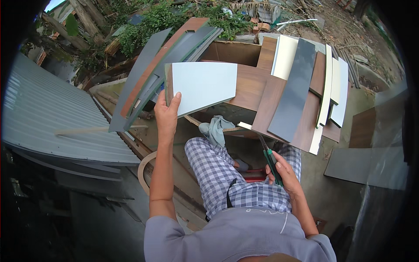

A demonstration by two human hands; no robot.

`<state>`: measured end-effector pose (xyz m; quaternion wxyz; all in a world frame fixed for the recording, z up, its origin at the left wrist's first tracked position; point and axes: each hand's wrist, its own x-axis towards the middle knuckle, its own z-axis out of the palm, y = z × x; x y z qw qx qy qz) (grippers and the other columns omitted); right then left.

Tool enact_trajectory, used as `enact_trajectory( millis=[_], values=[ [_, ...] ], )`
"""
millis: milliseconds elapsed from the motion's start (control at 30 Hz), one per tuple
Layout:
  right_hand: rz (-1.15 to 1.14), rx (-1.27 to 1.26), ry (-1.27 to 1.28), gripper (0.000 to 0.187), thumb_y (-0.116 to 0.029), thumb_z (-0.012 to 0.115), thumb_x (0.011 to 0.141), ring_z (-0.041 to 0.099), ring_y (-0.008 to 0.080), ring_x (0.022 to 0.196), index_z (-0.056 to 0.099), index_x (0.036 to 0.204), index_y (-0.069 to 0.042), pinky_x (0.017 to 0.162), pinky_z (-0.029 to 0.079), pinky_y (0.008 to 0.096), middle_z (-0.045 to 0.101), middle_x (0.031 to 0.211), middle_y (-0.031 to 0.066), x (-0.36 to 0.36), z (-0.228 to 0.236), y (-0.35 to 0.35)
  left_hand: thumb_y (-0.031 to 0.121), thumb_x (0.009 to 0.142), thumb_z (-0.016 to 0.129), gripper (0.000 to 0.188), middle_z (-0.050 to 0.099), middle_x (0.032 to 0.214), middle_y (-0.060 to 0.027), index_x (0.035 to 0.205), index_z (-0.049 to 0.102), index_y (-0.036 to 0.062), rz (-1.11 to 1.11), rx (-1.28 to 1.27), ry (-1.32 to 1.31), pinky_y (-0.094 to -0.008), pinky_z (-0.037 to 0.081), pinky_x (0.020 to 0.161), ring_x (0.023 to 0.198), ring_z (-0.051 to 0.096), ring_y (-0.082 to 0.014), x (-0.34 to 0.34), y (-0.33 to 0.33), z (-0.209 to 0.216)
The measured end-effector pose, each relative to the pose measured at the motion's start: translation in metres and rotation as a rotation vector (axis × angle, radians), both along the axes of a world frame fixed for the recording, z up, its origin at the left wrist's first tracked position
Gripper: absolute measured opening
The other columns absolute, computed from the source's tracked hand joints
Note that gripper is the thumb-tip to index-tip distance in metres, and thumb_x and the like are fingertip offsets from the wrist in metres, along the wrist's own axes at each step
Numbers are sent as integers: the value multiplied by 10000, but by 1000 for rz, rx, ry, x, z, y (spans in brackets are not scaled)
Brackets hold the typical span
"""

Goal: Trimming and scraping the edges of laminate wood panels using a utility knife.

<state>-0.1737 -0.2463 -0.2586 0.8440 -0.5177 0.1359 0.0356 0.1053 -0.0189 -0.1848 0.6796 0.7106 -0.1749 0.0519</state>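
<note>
My left hand [167,109] is closed on the lower left edge of a flat white panel [205,85], thumb on its face. The panel has a dark green edge, a brown strip at the left and a slanted lower right corner. My right hand [284,172] is wrapped round the green and black handle of a utility knife [270,160]. The knife's dark blade points up toward the front edge of the brown wood-grain boards [275,102]. Knife and panel are apart. A grey-green cloth [217,129] hangs between my knees and the boards.
A dark grey board [294,89] and several cream strips [325,94] lie on the brown boards. Long grey and brown panels [163,70] lean at the left, beside a corrugated metal sheet [52,109]. An open cardboard box [231,51] stands behind. More boards [362,165] lie at right.
</note>
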Motion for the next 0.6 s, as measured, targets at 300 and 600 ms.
enact_trajectory(
  millis=[300,600],
  values=[
    [102,-494,-69,464,-271,530,885,551,133,690,426,1302,-96,610,462,251,569,861,64,41,33,-18,168,791,649,432,585,1012,-129,1130,493,-49,-58,100,217,-273,452,802,892,578,-169,-9,15,11],
    [26,-1087,-456,379,-203,562,848,596,304,767,526,1213,-108,684,474,355,609,888,153,92,118,4,125,792,646,314,648,870,-74,1063,586,-22,-112,201,114,-255,465,719,781,577,-109,-68,-4,-3]
  ],
)
